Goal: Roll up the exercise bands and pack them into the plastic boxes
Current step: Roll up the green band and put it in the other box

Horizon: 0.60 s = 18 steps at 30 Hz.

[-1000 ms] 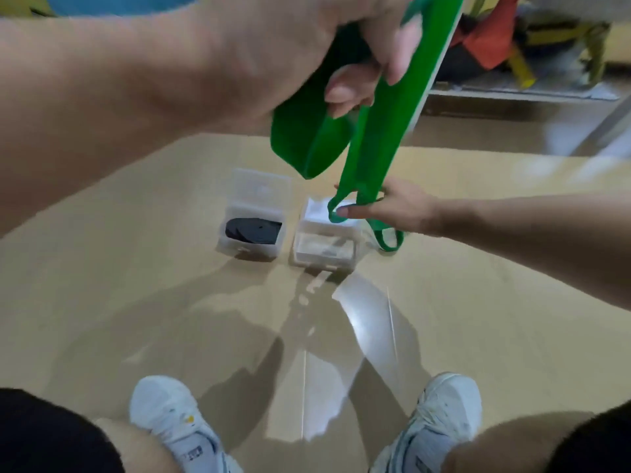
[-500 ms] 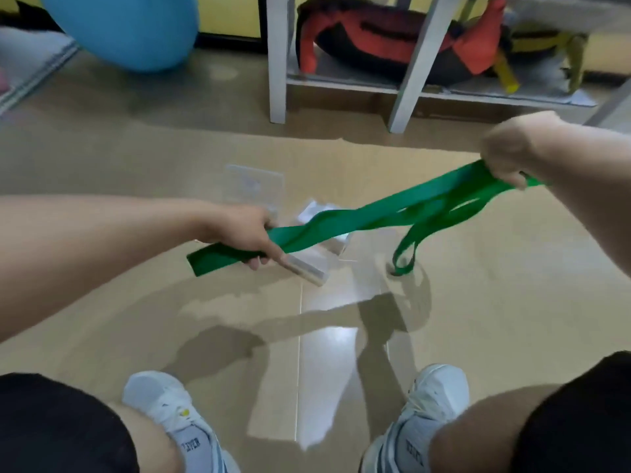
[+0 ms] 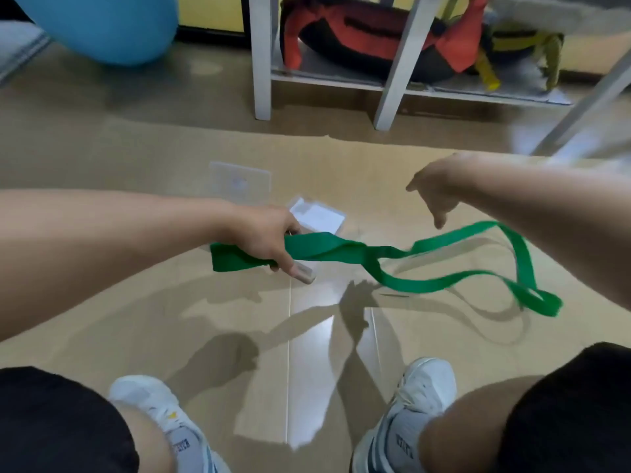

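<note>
My left hand [image 3: 264, 238] grips one end of a long green exercise band [image 3: 423, 279] above the floor. From that hand the band runs rightward, twists once, and loops loosely down to the floor at the right. Above the band hovers my right hand [image 3: 435, 191], fingers spread and pointing down, touching nothing. Two clear plastic boxes stand behind my left hand: the left one [image 3: 240, 180] shows only its raised lid, and the right one [image 3: 317, 216] shows its pale lid and a front corner. My arm hides the inside of both.
I sit on a glossy tan floor with my knees and white shoes [image 3: 423, 397] at the bottom. A white shelf frame [image 3: 261, 59] holding red, black and yellow bags stands at the back. A blue exercise ball [image 3: 106, 22] lies at the far left.
My right hand has let go of the band and opened. The freed end dropped and now lies looped on the floor at the right. My left hand keeps its grip.
</note>
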Each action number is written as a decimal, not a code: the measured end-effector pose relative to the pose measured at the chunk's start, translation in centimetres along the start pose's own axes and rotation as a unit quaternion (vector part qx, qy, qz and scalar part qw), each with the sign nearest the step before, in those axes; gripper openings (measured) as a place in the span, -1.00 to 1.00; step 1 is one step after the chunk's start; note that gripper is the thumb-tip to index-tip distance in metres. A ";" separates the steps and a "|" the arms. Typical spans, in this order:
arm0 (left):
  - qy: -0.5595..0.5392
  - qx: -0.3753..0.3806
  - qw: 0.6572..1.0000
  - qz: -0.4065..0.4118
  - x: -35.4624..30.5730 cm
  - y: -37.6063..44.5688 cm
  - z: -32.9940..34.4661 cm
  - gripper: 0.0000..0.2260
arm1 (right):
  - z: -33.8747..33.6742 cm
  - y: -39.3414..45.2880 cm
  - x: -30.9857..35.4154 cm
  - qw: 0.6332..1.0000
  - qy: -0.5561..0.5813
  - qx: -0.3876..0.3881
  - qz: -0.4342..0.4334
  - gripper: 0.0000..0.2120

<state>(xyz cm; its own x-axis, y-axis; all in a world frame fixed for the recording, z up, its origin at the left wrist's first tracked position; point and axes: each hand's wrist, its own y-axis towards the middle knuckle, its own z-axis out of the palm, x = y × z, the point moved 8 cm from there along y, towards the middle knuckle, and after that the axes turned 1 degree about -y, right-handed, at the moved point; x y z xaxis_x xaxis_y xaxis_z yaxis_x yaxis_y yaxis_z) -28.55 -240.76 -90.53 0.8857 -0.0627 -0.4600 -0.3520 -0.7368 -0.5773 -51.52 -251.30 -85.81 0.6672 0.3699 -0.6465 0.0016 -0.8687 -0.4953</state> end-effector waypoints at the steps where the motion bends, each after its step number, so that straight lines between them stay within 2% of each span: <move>1: -0.002 -0.006 1.000 -0.006 0.5 -0.1 0.1 -0.79 | -0.4 0.1 1.1 0.999 0.025 -0.021 -0.027 -0.11; 6: 0.006 0.017 0.999 -0.043 2.8 -0.6 1.1 -0.81 | -5.3 -0.6 3.3 0.977 0.139 -0.133 -0.096 -0.42; 9: -0.028 0.018 0.999 -0.031 2.7 -1.1 1.0 -0.79 | -6.0 -0.9 6.7 0.933 0.279 -0.093 -0.209 -0.46; 11: -0.058 0.017 0.998 -0.013 2.2 -1.3 0.6 -0.81 | -6.1 -2.1 9.6 0.872 0.387 -0.043 -0.296 -0.41; 13: -0.103 0.032 0.994 0.011 1.7 -1.7 0.4 -0.82 | -6.2 -3.6 12.3 0.824 0.436 -0.014 -0.362 -0.27; 15: -0.130 0.050 0.990 0.032 1.5 -2.4 0.2 -0.78 | -6.0 -4.7 14.5 0.800 0.447 -0.011 -0.400 -0.18; 16: -0.134 0.054 0.989 0.036 1.6 -2.6 0.1 -0.76 | -5.8 -5.2 15.3 0.794 0.448 -0.012 -0.412 -0.20; 18: -0.136 0.063 0.988 0.033 2.0 -3.1 0.0 -0.73 | -5.4 -5.7 16.3 0.792 0.448 -0.002 -0.416 -0.43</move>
<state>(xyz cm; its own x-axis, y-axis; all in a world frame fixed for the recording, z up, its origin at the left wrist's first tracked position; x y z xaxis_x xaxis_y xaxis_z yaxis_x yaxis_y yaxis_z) -25.65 -238.55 -89.68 0.7511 0.0877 -0.6543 -0.4571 -0.6461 -0.6113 -36.62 -242.05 -90.37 0.6947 0.4343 0.5734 0.7188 -0.4499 -0.5300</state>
